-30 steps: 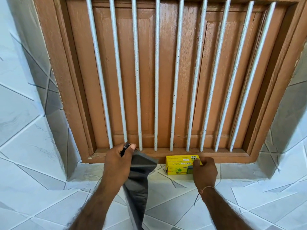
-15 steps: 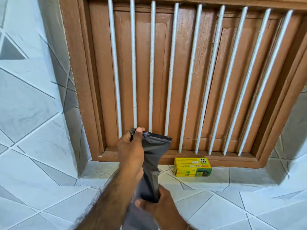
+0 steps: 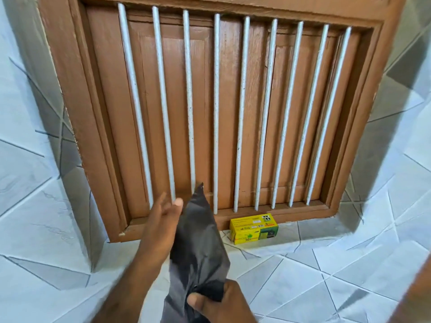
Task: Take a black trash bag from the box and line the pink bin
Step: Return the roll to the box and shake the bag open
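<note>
A black trash bag (image 3: 198, 241) stands up in front of me, its pointed top corner free in the air. My right hand (image 3: 214, 304) is closed on the bag's lower part near the bottom of the view. My left hand (image 3: 161, 224) is beside the bag's left edge, fingers spread and blurred, thumb up, not pinching the plastic. The yellow and green bag box (image 3: 254, 228) lies on the tiled ledge, to the right of the bag and apart from both hands. The pink bin is not in view.
A brown wooden shuttered window (image 3: 233, 101) with several white vertical bars fills the wall right behind the bag. Grey-white tiled ledge (image 3: 326, 276) and tiled side walls surround it. A brown edge shows at the bottom right corner.
My right hand left the box and took hold of the bag's lower part. My left hand released the bag's top corner and spread. The view shifted so the window sits further right.
</note>
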{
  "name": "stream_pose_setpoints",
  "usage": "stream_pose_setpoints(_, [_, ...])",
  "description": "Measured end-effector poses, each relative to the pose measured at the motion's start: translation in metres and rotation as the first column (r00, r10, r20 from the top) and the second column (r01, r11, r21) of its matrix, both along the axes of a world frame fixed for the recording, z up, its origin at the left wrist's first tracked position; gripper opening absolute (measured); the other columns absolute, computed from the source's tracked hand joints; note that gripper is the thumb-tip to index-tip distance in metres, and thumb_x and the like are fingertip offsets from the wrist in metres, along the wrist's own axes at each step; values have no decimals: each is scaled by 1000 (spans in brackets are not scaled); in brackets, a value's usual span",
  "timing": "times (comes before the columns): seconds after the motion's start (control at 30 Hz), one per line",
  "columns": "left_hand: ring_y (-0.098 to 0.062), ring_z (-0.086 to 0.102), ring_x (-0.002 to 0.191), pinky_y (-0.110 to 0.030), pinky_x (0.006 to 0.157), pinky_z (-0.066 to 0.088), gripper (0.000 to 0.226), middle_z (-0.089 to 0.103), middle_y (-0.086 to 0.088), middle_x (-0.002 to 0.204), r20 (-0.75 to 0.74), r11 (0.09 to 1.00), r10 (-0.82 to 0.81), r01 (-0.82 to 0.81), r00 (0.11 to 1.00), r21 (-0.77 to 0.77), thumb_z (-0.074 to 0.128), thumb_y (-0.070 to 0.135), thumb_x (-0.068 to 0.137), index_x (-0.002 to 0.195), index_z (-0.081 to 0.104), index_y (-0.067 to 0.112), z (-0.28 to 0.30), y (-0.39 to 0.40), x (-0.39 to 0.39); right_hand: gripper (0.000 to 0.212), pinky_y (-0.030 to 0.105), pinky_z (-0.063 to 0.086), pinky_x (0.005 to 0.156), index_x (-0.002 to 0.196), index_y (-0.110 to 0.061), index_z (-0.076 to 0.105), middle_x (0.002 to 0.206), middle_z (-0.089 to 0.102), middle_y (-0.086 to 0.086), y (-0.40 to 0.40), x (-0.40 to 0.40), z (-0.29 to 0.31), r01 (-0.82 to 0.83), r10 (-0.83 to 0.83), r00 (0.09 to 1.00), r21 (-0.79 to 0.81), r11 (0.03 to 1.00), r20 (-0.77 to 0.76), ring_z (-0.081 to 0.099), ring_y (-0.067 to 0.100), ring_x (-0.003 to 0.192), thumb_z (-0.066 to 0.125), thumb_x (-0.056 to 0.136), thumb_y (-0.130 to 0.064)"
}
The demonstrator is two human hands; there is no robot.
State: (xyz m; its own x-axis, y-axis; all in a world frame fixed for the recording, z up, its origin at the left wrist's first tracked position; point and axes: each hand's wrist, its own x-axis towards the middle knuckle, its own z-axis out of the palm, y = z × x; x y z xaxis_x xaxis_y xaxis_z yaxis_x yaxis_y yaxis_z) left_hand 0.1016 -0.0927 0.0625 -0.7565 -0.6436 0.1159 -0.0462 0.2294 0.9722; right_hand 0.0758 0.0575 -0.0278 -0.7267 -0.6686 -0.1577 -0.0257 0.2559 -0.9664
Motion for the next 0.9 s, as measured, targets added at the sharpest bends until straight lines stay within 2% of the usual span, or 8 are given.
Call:
stream_pose_setpoints(0.07, [-24,48,129,-48,113,32,105,47,4,144,134,973,-125,95,983,209,41,96,53,136,45,32,-36,14,27,9,6,45,67,83,-17,78,71,71,-18,11,-1,1,37,-49,994,-110,993,-101,61,-16,61,79,75,-13])
stream_pose_setpoints(0.17, [-40,60,109,-48,100,45,101,67,-23,119,122,784,-381,251,916,568,30,88,64,123,59,11,-87,37,58,18,13,52,66,88,-15,78,81,79,-5,34,1,-1,207,-214,977,-295,933,11,72,4,75,83,71,-12])
stream_pose_setpoints(0.23, [-37,65,101,-35,80,57,115,76,-18,97,123,690,-433,241,893,682,35,92,62,132,53,2,-101,56,77,16,17,54,65,91,-6,75,83,78,7,47,4,3,272,-278,960,-348,897,35,73,13,77,78,76,-9])
stream_pose_setpoints(0.33, [-26,73,95,-28,72,59,37,77,-8,103,57,784,-420,331,906,526,68,20,84,119,62,8,-97,93,91,20,31,59,70,86,-1,74,88,76,20,65,8,11,246,-190,966,-394,886,177,72,30,82,64,90,-17])
stream_pose_setpoints(0.4, [-26,74,88,-29,67,60,29,77,-9,99,-8,844,-257,228,966,485,69,1,81,109,68,8,-87,115,107,41,41,57,85,105,-2,72,106,73,22,86,18,10,138,59,916,-448,883,398,70,36,100,50,96,-36])
stream_pose_setpoints(0.57, [-25,74,81,-34,70,61,20,78,-7,92,-46,916,176,-146,983,374,74,6,80,99,73,11,-87,160,136,41,51,49,100,110,-8,72,115,70,20,140,57,-36,-187,325,874,-367,911,361,64,40,110,59,91,-42])
stream_pose_setpoints(0.67, [-24,74,71,-29,58,59,10,77,-11,85,-28,872,310,-272,950,406,72,5,81,91,73,7,-82,194,164,30,42,56,82,90,-11,75,88,74,11,159,91,-52,-247,293,926,-208,947,238,67,36,89,74,78,-38])
stream_pose_setpoints(0.9, [-32,71,88,-44,84,55,38,74,-17,102,3,764,184,-144,983,629,59,39,89,106,71,7,-93,218,233,14,30,55,61,80,-4,75,82,75,16,173,143,-41,-120,233,895,-297,947,381,70,26,72,69,84,-16])
